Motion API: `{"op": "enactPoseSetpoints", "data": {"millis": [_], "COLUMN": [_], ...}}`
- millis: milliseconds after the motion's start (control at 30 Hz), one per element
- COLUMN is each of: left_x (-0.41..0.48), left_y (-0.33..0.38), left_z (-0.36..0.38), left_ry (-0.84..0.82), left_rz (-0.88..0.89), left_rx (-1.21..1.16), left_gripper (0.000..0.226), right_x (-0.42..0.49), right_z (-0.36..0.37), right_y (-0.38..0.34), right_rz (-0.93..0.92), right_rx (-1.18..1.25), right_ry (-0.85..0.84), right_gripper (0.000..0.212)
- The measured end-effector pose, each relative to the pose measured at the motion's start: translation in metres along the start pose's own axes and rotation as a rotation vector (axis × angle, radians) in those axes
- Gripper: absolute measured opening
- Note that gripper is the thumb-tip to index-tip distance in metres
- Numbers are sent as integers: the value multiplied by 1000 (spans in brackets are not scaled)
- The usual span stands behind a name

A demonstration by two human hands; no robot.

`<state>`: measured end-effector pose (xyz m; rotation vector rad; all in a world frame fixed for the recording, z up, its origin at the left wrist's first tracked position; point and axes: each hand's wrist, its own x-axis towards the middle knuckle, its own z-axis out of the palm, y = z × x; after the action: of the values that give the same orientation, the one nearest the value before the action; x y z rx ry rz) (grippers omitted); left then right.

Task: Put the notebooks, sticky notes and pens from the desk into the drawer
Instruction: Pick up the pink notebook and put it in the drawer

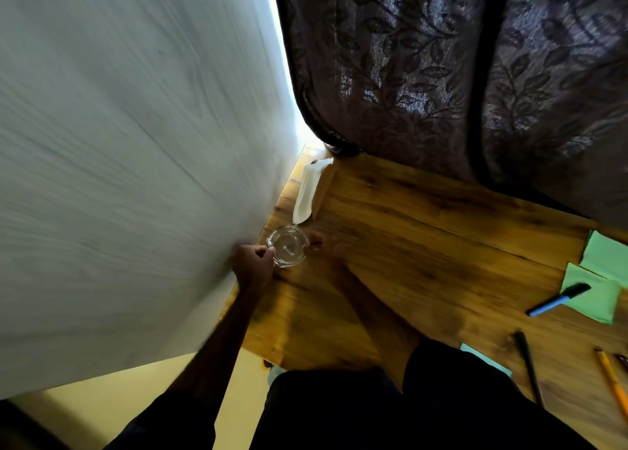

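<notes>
Over at the far left of the desk [424,232] both hands are on a glass ashtray [287,245], left hand [255,262] pinching its rim, right hand [323,245] blurry, grip unclear. Sticky notes [591,296] and pens [557,299] sit untouched on the right, no drawer in sight, so basically nothing done yet

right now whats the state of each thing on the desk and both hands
left hand: fingers curled on the glass ashtray's rim
right hand: blurred, beside the ashtray, grip unclear
glass ashtray: upright on the desk, near the wall
napkin holder: standing, white napkins in it
green sticky notes: flat on the desk
blue marker: capped, lying on the notes
black pen: lying flat
orange pen: lying flat
</notes>
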<state>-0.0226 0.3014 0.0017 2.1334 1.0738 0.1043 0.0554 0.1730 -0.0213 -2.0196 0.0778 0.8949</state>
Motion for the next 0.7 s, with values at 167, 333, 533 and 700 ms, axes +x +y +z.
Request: {"op": "enactPoseSetpoints", "data": {"millis": [167,333,533,700], "left_x": [-6,-29,-69,-94], "left_y": [2,11,49,77], "left_z": [-2,-7,6,46], "left_ry": [-23,110,102,-125], "left_rz": [65,53,460,650], "left_rx": [59,280,193,182], "left_gripper": [24,31,13,24], "right_x": [-2,-18,-43,-66], "right_z": [-5,-21,-63,-107], "right_y": [6,18,62,104], "right_rz": [-18,-160,-161,-79], "right_rx": [45,-74,22,60], "right_ry": [-4,148,351,468], "right_gripper": [46,39,26,25]}}
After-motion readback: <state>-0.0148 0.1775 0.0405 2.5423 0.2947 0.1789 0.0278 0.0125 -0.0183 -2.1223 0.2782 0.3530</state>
